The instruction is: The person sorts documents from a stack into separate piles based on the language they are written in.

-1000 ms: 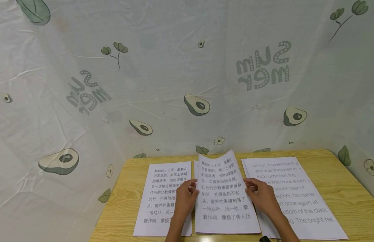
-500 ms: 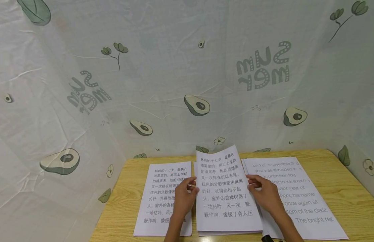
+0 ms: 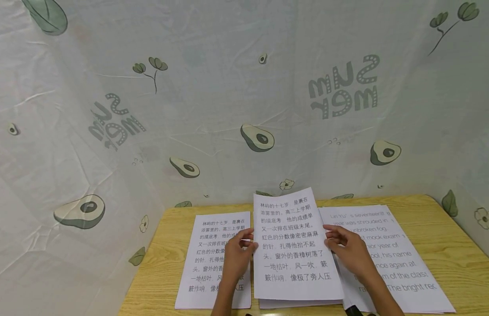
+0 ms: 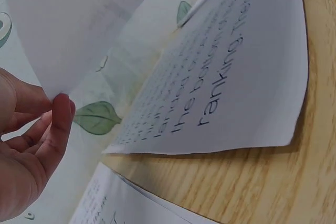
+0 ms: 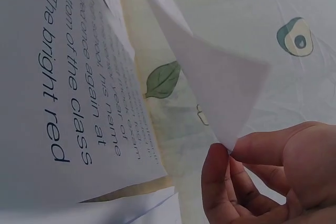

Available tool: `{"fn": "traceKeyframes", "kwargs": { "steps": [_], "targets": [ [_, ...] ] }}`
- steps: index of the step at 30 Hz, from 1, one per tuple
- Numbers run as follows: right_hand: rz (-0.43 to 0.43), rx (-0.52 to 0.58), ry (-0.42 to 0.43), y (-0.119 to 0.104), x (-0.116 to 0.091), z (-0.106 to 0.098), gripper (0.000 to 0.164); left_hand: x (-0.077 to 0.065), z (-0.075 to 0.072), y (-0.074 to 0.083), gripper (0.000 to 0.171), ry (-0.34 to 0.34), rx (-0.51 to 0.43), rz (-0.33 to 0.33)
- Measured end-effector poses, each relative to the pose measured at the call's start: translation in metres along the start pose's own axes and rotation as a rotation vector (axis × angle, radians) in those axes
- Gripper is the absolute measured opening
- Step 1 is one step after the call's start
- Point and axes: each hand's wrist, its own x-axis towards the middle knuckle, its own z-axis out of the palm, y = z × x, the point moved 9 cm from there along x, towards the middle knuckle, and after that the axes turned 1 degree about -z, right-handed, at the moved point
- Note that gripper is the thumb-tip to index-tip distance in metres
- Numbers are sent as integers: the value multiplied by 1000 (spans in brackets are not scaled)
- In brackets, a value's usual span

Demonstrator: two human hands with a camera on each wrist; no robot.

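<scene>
In the head view my left hand [image 3: 237,261] and right hand [image 3: 350,252] pinch the two side edges of a white sheet of paper [image 3: 293,265] printed with Chinese text. The sheet is raised over the middle pile. Thumb and fingertips of the left hand [image 4: 39,140] meet at the sheet's edge in the left wrist view. From the right wrist, the right hand [image 5: 262,177] pinches the other edge of the bent sheet [image 5: 226,85]. Beneath it lies a page with English print [image 4: 247,87], its near edge peeking out below the lifted sheet.
On the wooden table [image 3: 149,281], a stack of Chinese-text pages [image 3: 185,281] lies at the left, partly behind the left forearm. A stack of English-text pages [image 3: 414,267] lies at the right, overlapped by the right forearm. An avocado-print curtain [image 3: 213,109] hangs behind the table.
Both hands have raised the sheet and spread slightly apart. Its sagging top edge has straightened, and the near edge of the paper below now shows.
</scene>
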Motion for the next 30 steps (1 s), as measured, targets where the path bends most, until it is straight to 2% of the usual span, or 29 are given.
{"fn": "traceKeyframes", "kwargs": {
  "steps": [13,30],
  "targets": [
    [71,236,-85,3,0,-2,55,3,-1,-5,45,-71,-268,-80],
    [108,449,-137,1,1,-4,65,2,-5,-1,44,-77,-420,-118]
  ]
}}
